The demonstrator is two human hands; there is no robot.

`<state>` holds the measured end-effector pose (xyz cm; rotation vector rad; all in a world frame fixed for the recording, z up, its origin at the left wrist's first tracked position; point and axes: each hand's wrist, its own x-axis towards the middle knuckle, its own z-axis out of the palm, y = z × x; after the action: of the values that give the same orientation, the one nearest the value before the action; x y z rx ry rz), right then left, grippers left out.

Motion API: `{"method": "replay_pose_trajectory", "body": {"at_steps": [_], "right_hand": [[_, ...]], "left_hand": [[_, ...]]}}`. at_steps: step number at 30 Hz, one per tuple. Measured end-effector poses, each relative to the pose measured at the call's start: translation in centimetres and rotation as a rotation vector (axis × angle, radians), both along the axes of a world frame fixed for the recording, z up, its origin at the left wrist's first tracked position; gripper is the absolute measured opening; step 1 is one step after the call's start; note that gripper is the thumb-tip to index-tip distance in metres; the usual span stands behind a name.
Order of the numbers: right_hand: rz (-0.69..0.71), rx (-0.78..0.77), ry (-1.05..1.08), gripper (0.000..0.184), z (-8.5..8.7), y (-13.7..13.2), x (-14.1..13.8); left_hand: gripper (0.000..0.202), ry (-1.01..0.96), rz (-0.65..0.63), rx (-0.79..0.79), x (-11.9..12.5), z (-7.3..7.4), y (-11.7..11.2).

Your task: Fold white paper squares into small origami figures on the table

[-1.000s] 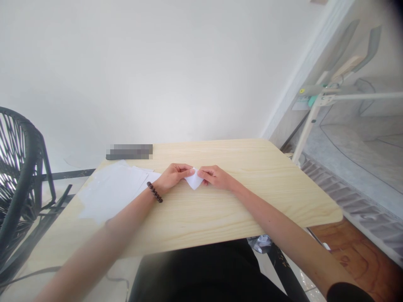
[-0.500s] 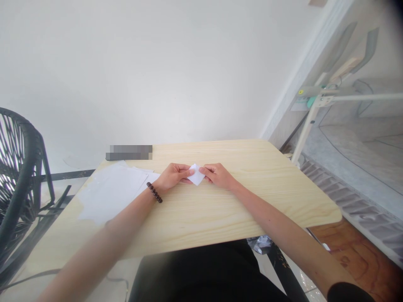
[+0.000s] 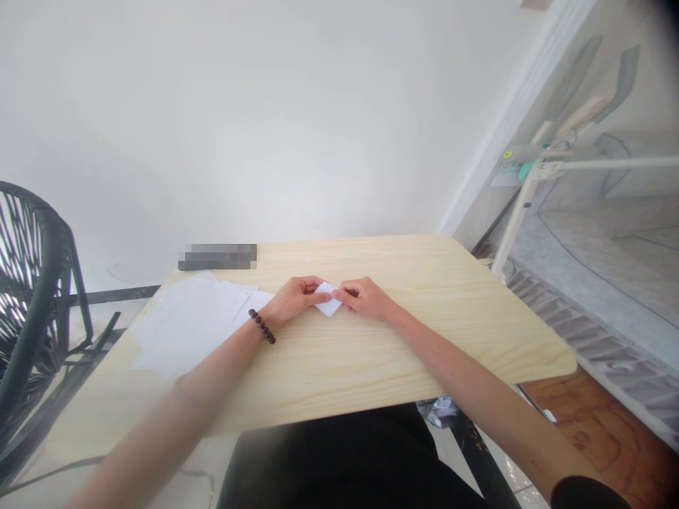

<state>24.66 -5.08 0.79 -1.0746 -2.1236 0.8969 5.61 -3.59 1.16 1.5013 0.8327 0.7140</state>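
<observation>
A small white piece of folded paper (image 3: 328,308) is held between my two hands, above the middle of the wooden table (image 3: 339,375). My left hand (image 3: 295,298) grips its left side, thumb lying across the front and fingers behind. From the other side my right hand (image 3: 366,297) pinches the right corner between thumb and bent fingers. The thumbs nearly meet at the centre of the paper. Fingers behind the paper are partly hidden. A dark bead bracelet (image 3: 262,326) circles my left wrist.
Several loose white sheets (image 3: 185,325) lie on the table's left side. Behind them is a dark, blurred-out flat object (image 3: 217,257). A black woven chair (image 3: 37,283) stands at the left, a white metal frame (image 3: 517,219) at the right, and a white wall (image 3: 297,120) behind the table.
My left thumb has moved inward across the folded paper, toward the right thumb. The paper has shifted slightly left and down and is turned a little. Both hands keep hold of it.
</observation>
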Motion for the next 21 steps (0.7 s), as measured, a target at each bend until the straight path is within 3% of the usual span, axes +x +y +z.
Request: {"method": "replay_pose_trajectory", "body": {"at_steps": [11,21], "right_hand": [[0.062,0.032,-0.028,0.033,0.05,0.11,0.24],[0.023,0.013,0.013,0.031,-0.14,0.05,0.16]], "left_hand": [[0.033,0.038,0.022,0.025,-0.16,0.35,-0.27],[0.034,0.095,0.119,0.098,0.02,0.39,-0.43]]}}
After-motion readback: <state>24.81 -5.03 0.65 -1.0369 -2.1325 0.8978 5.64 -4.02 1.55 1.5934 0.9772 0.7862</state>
